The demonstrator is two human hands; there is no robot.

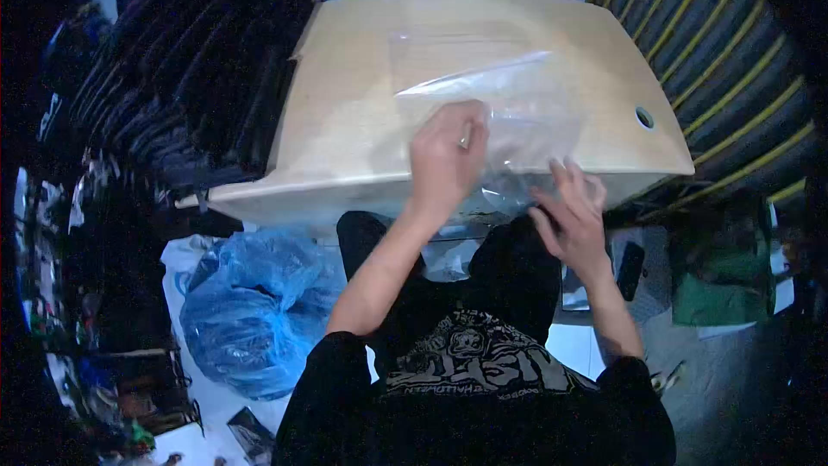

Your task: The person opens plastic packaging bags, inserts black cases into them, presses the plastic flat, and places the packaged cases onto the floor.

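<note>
A clear plastic bag or sheet lies over the light wooden table, its lower part hanging at the front edge. My left hand is closed above the near part of the plastic, fingers curled in, with a small pale thing showing at them. What it grips is too small and blurred to name. Near the table's front edge, my right hand has its fingers apart beside the plastic's lower end. It is slightly blurred and nothing shows in it.
Blue plastic bags lie on the floor at the left. Dark hanging material flanks the table's left; yellow-striped dark material is at its right. A green bag and a dark phone-like object are at the lower right.
</note>
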